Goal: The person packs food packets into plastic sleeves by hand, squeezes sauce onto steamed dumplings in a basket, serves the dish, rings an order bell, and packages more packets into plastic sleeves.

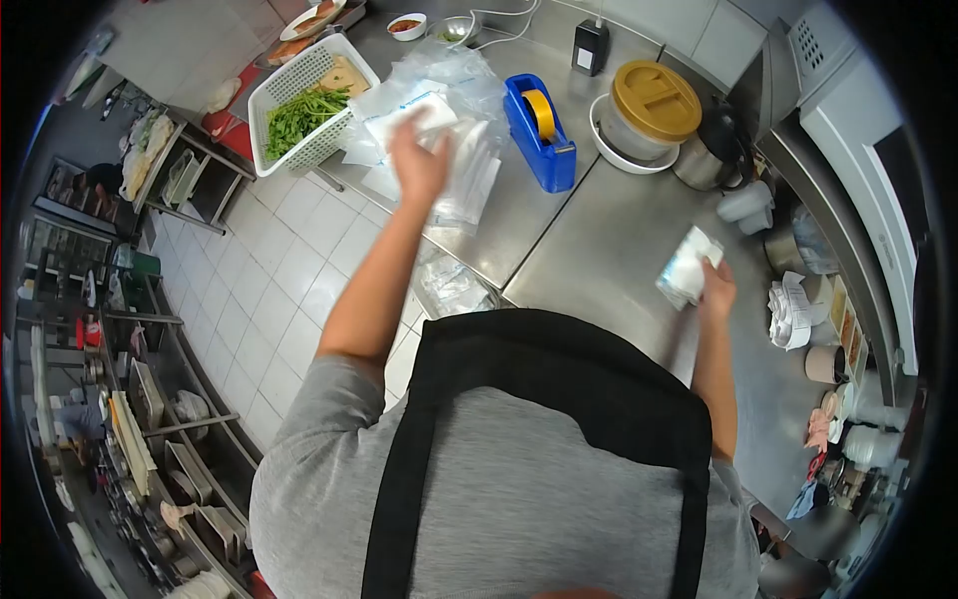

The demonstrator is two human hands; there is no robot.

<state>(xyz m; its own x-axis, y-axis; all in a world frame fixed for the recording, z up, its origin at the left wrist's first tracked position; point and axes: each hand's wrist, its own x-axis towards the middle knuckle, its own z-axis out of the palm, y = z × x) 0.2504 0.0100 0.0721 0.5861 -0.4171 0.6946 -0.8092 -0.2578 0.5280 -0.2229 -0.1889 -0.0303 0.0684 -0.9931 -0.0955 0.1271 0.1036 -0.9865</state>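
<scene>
"Start at the far left, taking the blue tape dispenser (541, 150) as the reference."

"Noted. Well left of the dispenser, a white perforated basket (309, 150) holds green leafy herbs (299, 122)."

"And between basket and dispenser?"

"A loose pile of plastic packets (464, 190), clear and white, some with blue print, spread on the steel desk (599, 235). The left hand (419, 165) is over it, left of the dispenser."

"State of the left fingers?"

"Partly open, the thumb standing apart from the rest. The hand is blurred — whether the fingertips touch the packets, I cannot tell."

"Proceed to the right."

"Just right of the dispenser, a tub with a yellow lid (654, 100) sits upright in a white bowl (639, 167). Beyond the tub, farther right of the dispenser, is a metal pot (699, 170) with a dark top."

"The right hand (720, 290)?"

"Right of the dispenser and nearer the wearer, above the desk. Its fingers are closed on the lower right side of a white packet (687, 268) with pale blue marking — thumb on the upper face."

"Is that packet apart from the pile?"

"Confirmed. Well apart, with the dispenser between them."
</scene>
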